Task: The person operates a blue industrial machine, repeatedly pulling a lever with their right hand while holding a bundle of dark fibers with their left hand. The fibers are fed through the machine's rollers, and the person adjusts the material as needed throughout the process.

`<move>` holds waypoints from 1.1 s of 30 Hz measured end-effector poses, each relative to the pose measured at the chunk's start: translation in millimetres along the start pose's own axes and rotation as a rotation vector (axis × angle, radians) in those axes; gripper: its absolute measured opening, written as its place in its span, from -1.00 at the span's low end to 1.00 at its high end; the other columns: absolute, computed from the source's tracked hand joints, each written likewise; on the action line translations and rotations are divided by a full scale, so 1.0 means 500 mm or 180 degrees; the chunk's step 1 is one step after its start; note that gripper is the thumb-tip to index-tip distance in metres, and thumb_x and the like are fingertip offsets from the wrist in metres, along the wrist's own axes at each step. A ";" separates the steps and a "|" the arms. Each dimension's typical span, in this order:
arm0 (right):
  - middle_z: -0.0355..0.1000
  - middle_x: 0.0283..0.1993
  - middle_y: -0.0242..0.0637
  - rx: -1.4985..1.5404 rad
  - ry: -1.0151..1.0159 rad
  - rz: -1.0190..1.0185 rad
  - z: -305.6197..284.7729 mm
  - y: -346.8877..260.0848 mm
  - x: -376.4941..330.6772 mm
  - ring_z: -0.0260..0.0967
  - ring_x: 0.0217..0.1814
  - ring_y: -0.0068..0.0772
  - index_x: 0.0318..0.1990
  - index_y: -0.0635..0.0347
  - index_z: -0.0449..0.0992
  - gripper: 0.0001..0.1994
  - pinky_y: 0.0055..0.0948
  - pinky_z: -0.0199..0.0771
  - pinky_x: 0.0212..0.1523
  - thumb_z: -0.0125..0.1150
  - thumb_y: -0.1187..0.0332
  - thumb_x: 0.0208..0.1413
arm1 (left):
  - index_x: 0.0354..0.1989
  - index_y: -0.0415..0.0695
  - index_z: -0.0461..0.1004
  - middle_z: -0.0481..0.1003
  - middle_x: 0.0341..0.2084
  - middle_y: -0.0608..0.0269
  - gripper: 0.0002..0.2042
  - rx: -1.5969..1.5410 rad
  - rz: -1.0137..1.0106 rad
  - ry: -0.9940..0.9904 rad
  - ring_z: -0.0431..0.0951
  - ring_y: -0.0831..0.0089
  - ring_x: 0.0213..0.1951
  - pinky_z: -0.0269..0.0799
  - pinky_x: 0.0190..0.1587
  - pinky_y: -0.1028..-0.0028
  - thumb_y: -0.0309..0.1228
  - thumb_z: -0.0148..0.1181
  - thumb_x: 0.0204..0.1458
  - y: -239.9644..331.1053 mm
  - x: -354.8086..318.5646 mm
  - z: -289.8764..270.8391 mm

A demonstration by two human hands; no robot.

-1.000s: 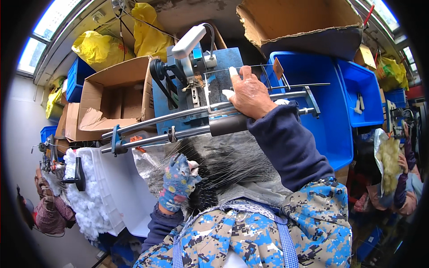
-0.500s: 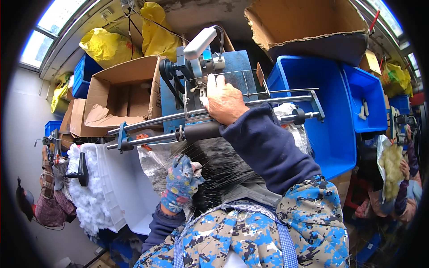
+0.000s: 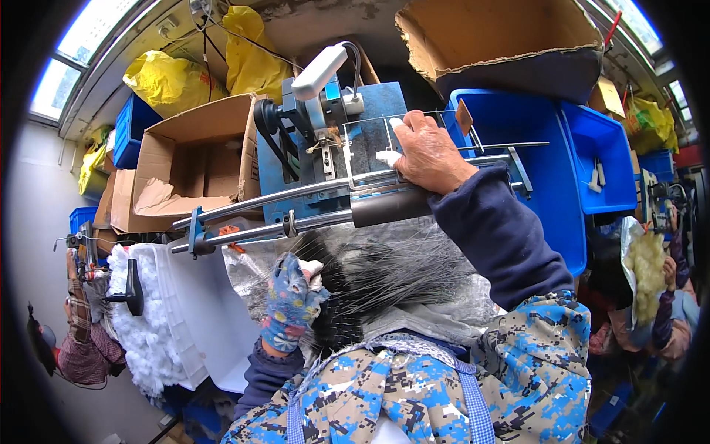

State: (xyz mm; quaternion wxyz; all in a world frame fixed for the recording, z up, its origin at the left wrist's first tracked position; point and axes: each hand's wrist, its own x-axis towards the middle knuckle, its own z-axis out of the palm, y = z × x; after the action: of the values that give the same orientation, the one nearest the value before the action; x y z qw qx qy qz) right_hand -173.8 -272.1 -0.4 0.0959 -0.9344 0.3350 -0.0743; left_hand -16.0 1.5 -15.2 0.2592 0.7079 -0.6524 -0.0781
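My left hand (image 3: 288, 300), in a blue flowered glove with worn fingertips, is closed beside a bundle of thin dark strands (image 3: 392, 266) over my lap; what its fingers hold, if anything, is hidden. My right hand (image 3: 433, 157), white wrappings on two fingertips, grips the sliding carriage (image 3: 392, 207) with its wire frame. The carriage rides on two steel rails (image 3: 296, 194) in front of a blue bench machine (image 3: 325, 140). Silvery sheeting (image 3: 251, 274) lies beneath the strands.
Cardboard boxes (image 3: 200, 148) stand left and behind. Blue bins (image 3: 551, 192) fill the right. A white bin (image 3: 214, 311) stands at left, near white fluff (image 3: 148, 311) and a black hair dryer (image 3: 133, 288). Two other people (image 3: 85, 348) work at the sides.
My right hand and the carriage have slid right along the rails, uncovering the machine's metal head and more of the strands. My left hand has barely moved.
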 end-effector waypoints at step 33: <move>0.44 -0.35 -0.25 0.4169 0.0547 -0.1593 -0.053 -0.244 -0.144 0.38 -0.31 -0.29 -0.28 0.30 0.46 -0.85 -0.38 0.39 -0.28 0.18 0.55 -0.07 | -0.14 -0.10 0.44 0.45 -0.33 0.09 -0.64 -0.2078 -0.0662 0.0435 0.48 0.20 -0.31 0.38 -0.24 0.31 -0.60 0.23 -0.20 0.062 -0.007 -0.015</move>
State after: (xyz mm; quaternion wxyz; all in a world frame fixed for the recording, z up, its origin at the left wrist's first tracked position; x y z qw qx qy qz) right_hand -159.5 -136.9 48.1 0.5917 -0.7243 0.0028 -0.3539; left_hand -40.4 6.6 5.0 0.5056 0.6540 -0.4985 -0.2610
